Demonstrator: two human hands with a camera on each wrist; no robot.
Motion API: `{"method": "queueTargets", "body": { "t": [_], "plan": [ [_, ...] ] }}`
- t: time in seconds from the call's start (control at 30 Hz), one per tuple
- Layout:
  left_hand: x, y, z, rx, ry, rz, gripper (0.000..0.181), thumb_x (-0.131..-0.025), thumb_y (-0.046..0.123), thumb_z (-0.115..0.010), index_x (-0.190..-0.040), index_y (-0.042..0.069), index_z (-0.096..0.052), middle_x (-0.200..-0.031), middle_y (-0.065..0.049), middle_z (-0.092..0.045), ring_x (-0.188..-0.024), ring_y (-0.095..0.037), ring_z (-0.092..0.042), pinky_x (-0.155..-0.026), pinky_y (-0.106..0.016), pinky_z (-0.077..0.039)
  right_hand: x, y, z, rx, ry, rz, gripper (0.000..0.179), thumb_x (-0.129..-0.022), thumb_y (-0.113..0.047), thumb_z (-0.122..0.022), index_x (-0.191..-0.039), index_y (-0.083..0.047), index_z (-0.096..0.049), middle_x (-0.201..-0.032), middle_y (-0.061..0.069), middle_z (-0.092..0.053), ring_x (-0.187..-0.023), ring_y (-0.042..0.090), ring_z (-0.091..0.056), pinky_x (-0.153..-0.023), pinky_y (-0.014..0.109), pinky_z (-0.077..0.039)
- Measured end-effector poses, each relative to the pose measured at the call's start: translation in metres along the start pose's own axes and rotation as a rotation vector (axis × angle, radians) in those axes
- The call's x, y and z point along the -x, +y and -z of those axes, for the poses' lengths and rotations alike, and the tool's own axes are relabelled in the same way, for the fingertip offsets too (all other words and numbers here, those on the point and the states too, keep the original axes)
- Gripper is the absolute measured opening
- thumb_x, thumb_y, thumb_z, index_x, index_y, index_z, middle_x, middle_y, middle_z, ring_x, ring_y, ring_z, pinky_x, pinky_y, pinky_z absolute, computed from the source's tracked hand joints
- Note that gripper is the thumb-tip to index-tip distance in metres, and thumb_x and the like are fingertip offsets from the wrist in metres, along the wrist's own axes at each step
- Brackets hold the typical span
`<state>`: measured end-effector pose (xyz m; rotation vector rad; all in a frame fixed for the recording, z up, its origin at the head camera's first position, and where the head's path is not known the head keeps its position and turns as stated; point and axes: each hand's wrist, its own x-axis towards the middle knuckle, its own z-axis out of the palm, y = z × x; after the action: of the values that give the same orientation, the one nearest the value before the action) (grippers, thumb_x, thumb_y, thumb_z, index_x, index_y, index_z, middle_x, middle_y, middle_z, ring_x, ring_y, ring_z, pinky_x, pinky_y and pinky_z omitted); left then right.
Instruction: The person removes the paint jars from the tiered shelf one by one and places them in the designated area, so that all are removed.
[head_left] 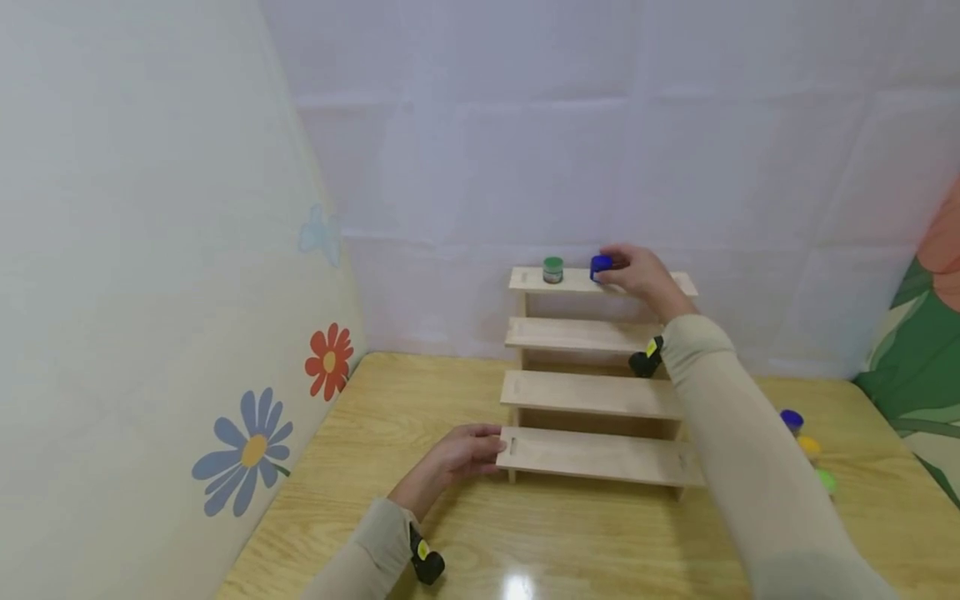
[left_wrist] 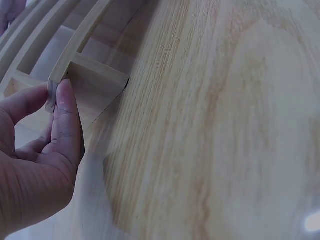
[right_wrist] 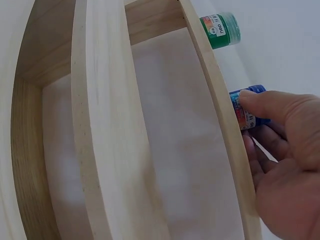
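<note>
My right hand [head_left: 640,274] pinches a small blue paint jar [head_left: 600,267] at the top step of a wooden stepped rack [head_left: 592,456]. In the right wrist view the thumb lies on the label of the blue jar [right_wrist: 243,111], whose base meets the board. To its left on that same step stands a green-lidded jar [head_left: 552,270], untouched. Down at the lowest step, my left hand [head_left: 467,452] holds the left end of the board. The left wrist view shows that board end [left_wrist: 51,95] between thumb and fingers.
On the wooden table [head_left: 420,392], right of the rack, sit a blue-lidded jar [head_left: 791,420], a yellow one [head_left: 809,447] and a green one [head_left: 827,481], partly behind the right sleeve [head_left: 750,433]. A white cloth backdrop [head_left: 480,167] hangs close behind the rack.
</note>
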<state>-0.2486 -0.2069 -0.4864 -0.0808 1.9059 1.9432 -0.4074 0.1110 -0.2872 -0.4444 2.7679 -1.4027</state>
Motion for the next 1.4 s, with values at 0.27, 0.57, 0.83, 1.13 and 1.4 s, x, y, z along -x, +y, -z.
{"method": "queueTargets", "body": {
  "t": [0.27, 0.57, 0.83, 1.13, 1.4],
  "plan": [
    [-0.002, -0.002, -0.004, 0.001, -0.023, 0.004, 0.054, -0.095, 0.006, -0.064, -0.143, -0.012, -0.045, -0.099, -0.007, -0.070, -0.086, -0.016, -0.068, -0.069, -0.025, -0.057, 0.006, 0.005, 0.003, -0.009, 0.026, -0.043, 0.057, -0.095, -0.017, -0.071, -0.145, -0.001, -0.049, -0.144, 0.026, -0.051, -0.134, 0.040, -0.046, -0.116, 0.049, -0.034],
    [-0.004, -0.001, -0.005, -0.005, -0.019, -0.007, 0.054, -0.095, 0.006, -0.064, -0.143, -0.013, -0.045, -0.102, -0.008, -0.070, -0.088, -0.016, -0.068, -0.070, -0.025, -0.057, 0.024, 0.003, 0.020, -0.036, 0.060, -0.041, 0.058, -0.096, -0.026, -0.071, -0.145, -0.004, -0.049, -0.142, 0.023, -0.052, -0.132, 0.038, -0.048, -0.114, 0.050, -0.036],
    [-0.005, -0.003, 0.000, -0.003, -0.030, -0.024, 0.057, -0.096, 0.006, -0.063, -0.145, -0.014, -0.041, -0.104, -0.009, -0.070, -0.089, -0.016, -0.068, -0.072, -0.025, -0.057, 0.052, 0.009, 0.035, -0.112, 0.070, -0.011, 0.060, -0.097, -0.023, -0.070, -0.148, -0.004, -0.047, -0.145, 0.024, -0.049, -0.133, 0.037, -0.046, -0.112, 0.050, -0.039],
    [-0.006, -0.003, 0.000, -0.014, -0.042, -0.031, 0.061, -0.097, 0.008, -0.063, -0.147, -0.015, -0.037, -0.110, -0.011, -0.070, -0.092, -0.016, -0.068, -0.076, -0.027, -0.058, 0.087, 0.032, 0.047, -0.063, 0.100, 0.034, 0.058, -0.098, -0.030, -0.069, -0.145, -0.004, -0.049, -0.137, 0.022, -0.054, -0.123, 0.033, -0.052, -0.101, 0.044, -0.045],
    [-0.009, -0.004, 0.001, 0.011, -0.020, -0.020, 0.060, -0.096, 0.007, -0.063, -0.147, -0.014, -0.038, -0.108, -0.010, -0.070, -0.089, -0.015, -0.069, -0.072, -0.025, -0.058, 0.123, 0.053, 0.050, -0.043, 0.118, 0.071, 0.060, -0.099, -0.032, -0.067, -0.145, 0.002, -0.047, -0.135, 0.024, -0.055, -0.118, 0.030, -0.054, -0.085, 0.017, -0.047]
  ]
}}
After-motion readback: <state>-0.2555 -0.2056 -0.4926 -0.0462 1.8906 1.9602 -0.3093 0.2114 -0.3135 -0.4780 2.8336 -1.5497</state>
